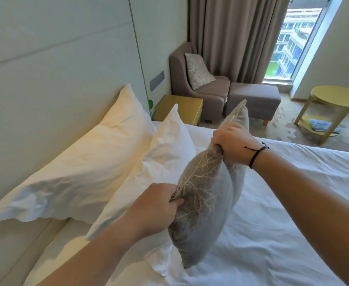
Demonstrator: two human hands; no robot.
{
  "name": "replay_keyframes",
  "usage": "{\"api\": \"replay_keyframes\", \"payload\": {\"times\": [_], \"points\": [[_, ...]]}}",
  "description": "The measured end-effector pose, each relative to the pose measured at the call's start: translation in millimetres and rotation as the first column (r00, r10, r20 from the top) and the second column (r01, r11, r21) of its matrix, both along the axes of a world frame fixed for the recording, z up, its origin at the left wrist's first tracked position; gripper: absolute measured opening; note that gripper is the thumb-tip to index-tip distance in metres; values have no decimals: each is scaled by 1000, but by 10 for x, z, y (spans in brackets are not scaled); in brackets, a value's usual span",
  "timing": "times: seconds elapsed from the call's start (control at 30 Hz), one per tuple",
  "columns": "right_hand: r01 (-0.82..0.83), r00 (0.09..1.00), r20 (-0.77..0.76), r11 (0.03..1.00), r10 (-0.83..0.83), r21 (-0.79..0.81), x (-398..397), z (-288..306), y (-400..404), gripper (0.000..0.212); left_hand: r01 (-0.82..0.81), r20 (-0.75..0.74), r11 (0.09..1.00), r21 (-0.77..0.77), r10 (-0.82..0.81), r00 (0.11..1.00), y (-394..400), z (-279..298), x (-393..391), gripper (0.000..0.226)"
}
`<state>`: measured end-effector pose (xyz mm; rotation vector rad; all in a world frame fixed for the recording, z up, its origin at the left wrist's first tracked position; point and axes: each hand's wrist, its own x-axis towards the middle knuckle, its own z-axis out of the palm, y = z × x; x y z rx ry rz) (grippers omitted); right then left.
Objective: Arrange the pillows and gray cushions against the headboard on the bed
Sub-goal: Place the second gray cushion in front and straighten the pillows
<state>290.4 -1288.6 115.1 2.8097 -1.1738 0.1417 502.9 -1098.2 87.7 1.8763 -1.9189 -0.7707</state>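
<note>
Both my hands hold a gray cushion (205,195) with a pale branch pattern, upright on its edge over the white bed (293,213). My left hand (159,207) pinches its near top edge. My right hand (234,144), with a black cord on the wrist, grips its far top edge. One white pillow (76,172) leans against the pale headboard (45,79). A second white pillow (165,149) stands in front of it, just left of the cushion. Another gray patterned cushion (198,71) rests on the armchair.
A yellow bedside table (179,109) stands past the bed's far edge. Behind it are a taupe armchair (190,83) and footstool (256,100), a brown curtain (235,36) and a window. A round yellow table (338,98) stands at the right on patterned carpet.
</note>
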Motion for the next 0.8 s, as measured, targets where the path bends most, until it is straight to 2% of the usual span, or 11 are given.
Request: {"api": "replay_keyframes", "payload": {"times": [0.1,0.17,0.2,0.27,0.33,0.4,0.53,0.67,0.8], "points": [[46,943,331,999,-40,-10,171,-20,-66,21,-72,7,993,-89,73,997,-110,-31,-3,29],[59,898,427,991,-106,123,400,-234,-9,14,-156,9,986,-51,156,988,-203,-151,82,18],[63,896,408,962,-172,267,543,-395,53,20,-195,32,981,9,195,980,-232,-240,141,24],[59,911,301,813,-280,579,809,-792,217,48,-233,83,962,142,223,971,-221,-447,289,43],[75,935,195,701,-298,709,1019,-1180,400,69,-265,93,940,214,251,964,-120,-596,433,55],[95,935,162,662,-316,743,1165,-1448,534,78,-332,65,910,250,326,943,2,-709,598,62],[102,908,191,639,-373,763,1338,-1552,596,68,-420,89,872,252,412,907,222,-834,934,58],[181,869,228,712,-439,679,1426,-1446,512,55,-483,40,850,211,486,873,336,-829,1190,53],[203,836,289,752,-466,627,1549,-1367,478,54,-541,0,827,154,547,837,422,-842,1487,47]]}}
